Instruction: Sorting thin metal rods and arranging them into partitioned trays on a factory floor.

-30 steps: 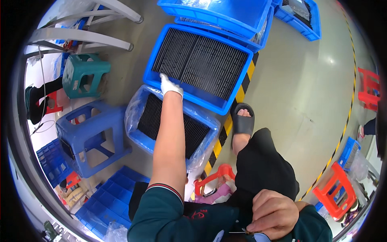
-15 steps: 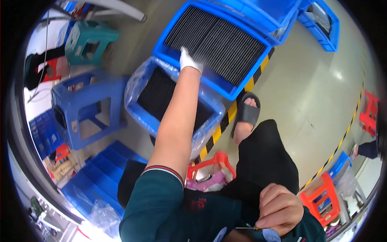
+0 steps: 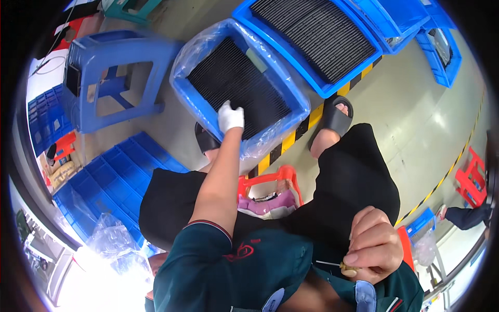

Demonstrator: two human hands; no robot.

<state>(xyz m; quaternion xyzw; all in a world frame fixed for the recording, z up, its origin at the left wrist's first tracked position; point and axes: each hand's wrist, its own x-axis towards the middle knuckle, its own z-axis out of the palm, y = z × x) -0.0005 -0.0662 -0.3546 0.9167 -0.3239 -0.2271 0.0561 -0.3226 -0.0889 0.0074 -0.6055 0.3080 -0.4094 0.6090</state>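
Note:
My left hand [image 3: 230, 118], in a white glove, reaches into a blue bin lined with clear plastic [image 3: 183, 78]. Its fingers are curled at the near edge of closely packed black ribbed strips [image 3: 223, 67]; whether a strip is between them is hidden. Close to my chest, my bare right hand [image 3: 378, 242] is closed around a thin metal needle-like tool [image 3: 328, 263] with a brass-coloured end. A small pale green piece [image 3: 256, 61] lies on the strips at the bin's far side.
A blue tray of similar black strips [image 3: 348, 86] stands beyond the lined bin. To the left are a blue stool [image 3: 83, 99] and a ribbed blue crate [image 3: 112, 177]. A red stool [image 3: 270, 177] stands between my legs; yellow-black tape [image 3: 288, 141] runs along the floor.
My left hand has come back from the far tray to the lined bin, its fingers now curled. The view has shifted. My right hand still holds the thin tool near my chest.

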